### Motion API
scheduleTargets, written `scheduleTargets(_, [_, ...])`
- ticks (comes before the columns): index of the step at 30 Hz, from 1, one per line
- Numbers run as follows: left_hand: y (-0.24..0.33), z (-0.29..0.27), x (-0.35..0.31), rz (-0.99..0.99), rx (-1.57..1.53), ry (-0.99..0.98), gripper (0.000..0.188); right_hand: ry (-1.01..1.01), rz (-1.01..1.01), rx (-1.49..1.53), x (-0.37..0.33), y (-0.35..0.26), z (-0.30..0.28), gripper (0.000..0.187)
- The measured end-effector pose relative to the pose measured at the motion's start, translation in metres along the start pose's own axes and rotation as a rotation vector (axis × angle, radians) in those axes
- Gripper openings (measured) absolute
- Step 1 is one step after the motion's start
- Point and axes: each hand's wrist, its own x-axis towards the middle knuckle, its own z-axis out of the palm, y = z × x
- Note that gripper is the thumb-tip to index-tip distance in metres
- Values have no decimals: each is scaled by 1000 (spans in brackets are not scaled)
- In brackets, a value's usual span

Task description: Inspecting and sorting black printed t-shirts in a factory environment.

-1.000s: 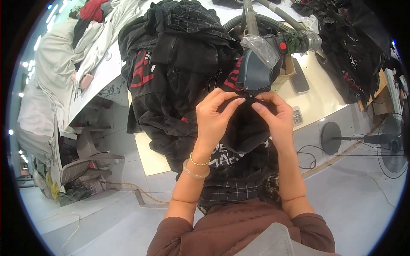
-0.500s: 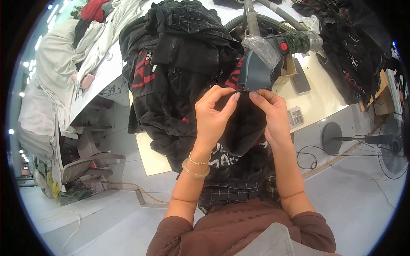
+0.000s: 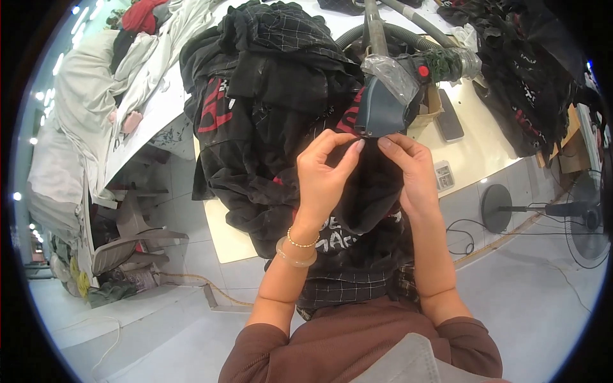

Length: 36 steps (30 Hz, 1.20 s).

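Observation:
A black garment (image 3: 369,198) with white lettering hangs over my lap and up to the table edge. My left hand (image 3: 321,175) pinches its fabric between thumb and forefinger, with a beaded bracelet and a pale bangle on that wrist. Opposite it, my right hand (image 3: 416,172) pinches the same cloth, thumb and fingertips close together. Both sets of fingertips are just under the lower edge of a blue-grey machine head (image 3: 382,113), partly wrapped in clear plastic. The exact bit of cloth between the fingers is too small to make out.
A heap of black garments (image 3: 268,89) with red and checked parts fills the table to the left. Ribbed hoses (image 3: 418,39), a red button (image 3: 423,71) and a cardboard box (image 3: 433,108) adjoin the machine. A fan (image 3: 584,214) stands at right, a chair (image 3: 118,252) at left.
Both hands have shifted slightly to the right along the machine's lower edge, still pinching the cloth. The garment has moved a little with them.

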Motion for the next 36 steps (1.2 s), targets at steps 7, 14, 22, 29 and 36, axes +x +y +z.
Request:
scheduleTargets(7, [2, -8, -1, -72, 20, 15, 10, 7, 13, 27, 0, 0, 8, 11])
scheduleTargets(14, [2, -13, -5, 17, 14, -55, 16, 39, -334, -479, -9, -3, 2, 9])
scheduleTargets(22, [5, -8, -6, 26, 45, 13, 15, 102, -315, -429, -11, 0, 5, 15])
scheduleTargets(29, [5, 0, -1, 4, 65, 99, 15, 146, -242, -312, -3, 2, 17, 19])
scheduleTargets(36, [8, 7, -2, -32, 59, 89, 14, 155, -224, -277, -5, -2, 13, 18])
